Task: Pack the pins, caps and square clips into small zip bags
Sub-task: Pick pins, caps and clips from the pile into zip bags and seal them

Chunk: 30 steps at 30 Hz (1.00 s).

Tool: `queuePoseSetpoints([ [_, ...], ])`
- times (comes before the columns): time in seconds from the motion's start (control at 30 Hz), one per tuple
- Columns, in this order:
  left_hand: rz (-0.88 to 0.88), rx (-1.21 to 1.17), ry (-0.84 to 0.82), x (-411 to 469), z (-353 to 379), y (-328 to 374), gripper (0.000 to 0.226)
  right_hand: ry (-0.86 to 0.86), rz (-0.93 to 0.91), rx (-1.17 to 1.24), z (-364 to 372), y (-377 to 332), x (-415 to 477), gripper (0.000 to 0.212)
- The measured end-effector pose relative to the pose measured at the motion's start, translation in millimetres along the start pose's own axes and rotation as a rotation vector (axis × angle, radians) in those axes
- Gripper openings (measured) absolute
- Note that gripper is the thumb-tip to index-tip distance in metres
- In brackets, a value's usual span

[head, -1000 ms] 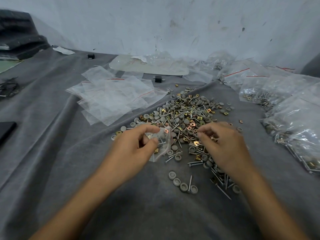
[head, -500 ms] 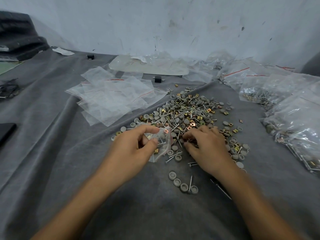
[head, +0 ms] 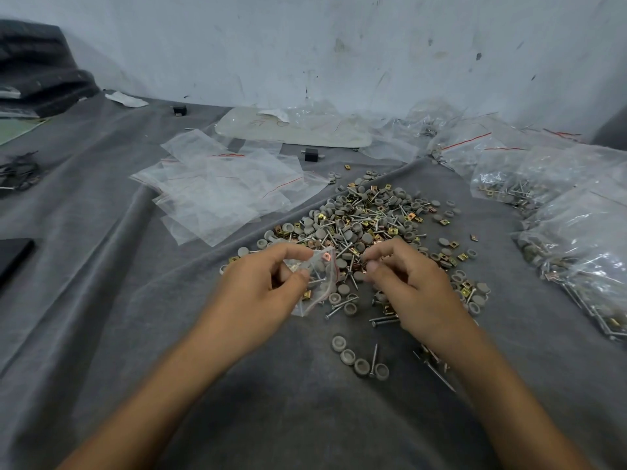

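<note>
A heap of grey caps, steel pins and brass square clips (head: 369,222) lies on the grey cloth in the middle. My left hand (head: 268,290) pinches a small clear zip bag (head: 319,279) with a red seal line, its mouth held open toward the heap; a few clips and pins show inside it. My right hand (head: 410,286) sits just right of the bag at the heap's near edge, thumb and fingertips pinched together on small parts that I cannot make out. Three loose caps and a pin (head: 359,361) lie in front.
A stack of empty zip bags (head: 220,195) lies left of the heap. Filled bags (head: 576,232) pile up along the right. A white tray (head: 291,130) and small black blocks (head: 311,154) sit near the wall. A dark flat object (head: 13,259) lies at the left edge.
My right hand slid left across the heap's near edge toward the bag and pinched some small parts. The left hand kept the bag still.
</note>
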<state>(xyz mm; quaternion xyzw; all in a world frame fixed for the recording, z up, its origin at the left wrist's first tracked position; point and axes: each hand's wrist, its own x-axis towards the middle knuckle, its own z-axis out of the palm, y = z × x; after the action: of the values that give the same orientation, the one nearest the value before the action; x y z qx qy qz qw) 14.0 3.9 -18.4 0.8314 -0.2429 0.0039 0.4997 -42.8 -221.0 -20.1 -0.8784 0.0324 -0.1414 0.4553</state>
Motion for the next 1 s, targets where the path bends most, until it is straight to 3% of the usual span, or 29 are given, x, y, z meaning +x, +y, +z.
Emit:
queuePoseSetpoints([
  [0.2,0.025,-0.001,-0.011,-0.3,3.7,-0.4,0.019,-0.080,-0.073,0.296,9.7,-17.2,-12.5,0.024],
  [0.6,0.024,0.004,0.004,0.4,2.9,2.0,0.017,-0.137,-0.152,0.260,11.6,-12.8,-11.5,0.025],
  [0.7,-0.045,-0.064,0.028,3.7,-3.8,4.6,0.018,-0.073,-0.149,-0.003,5.6,-6.5,-10.1,0.019],
  [0.8,-0.221,-0.355,0.128,15.2,-15.0,5.5,0.026,-0.132,-0.197,-0.400,4.8,-3.1,-11.3,0.008],
  [0.9,-0.365,-0.675,0.209,28.3,-33.0,5.1,0.026,-0.230,-0.167,-0.536,6.6,-1.8,-12.3,0.011],
  [1.0,-0.402,-0.888,0.216,33.4,-52.5,2.8,0.026,-0.231,-0.163,-0.562,8.7,-3.0,-12.5,0.009],
])
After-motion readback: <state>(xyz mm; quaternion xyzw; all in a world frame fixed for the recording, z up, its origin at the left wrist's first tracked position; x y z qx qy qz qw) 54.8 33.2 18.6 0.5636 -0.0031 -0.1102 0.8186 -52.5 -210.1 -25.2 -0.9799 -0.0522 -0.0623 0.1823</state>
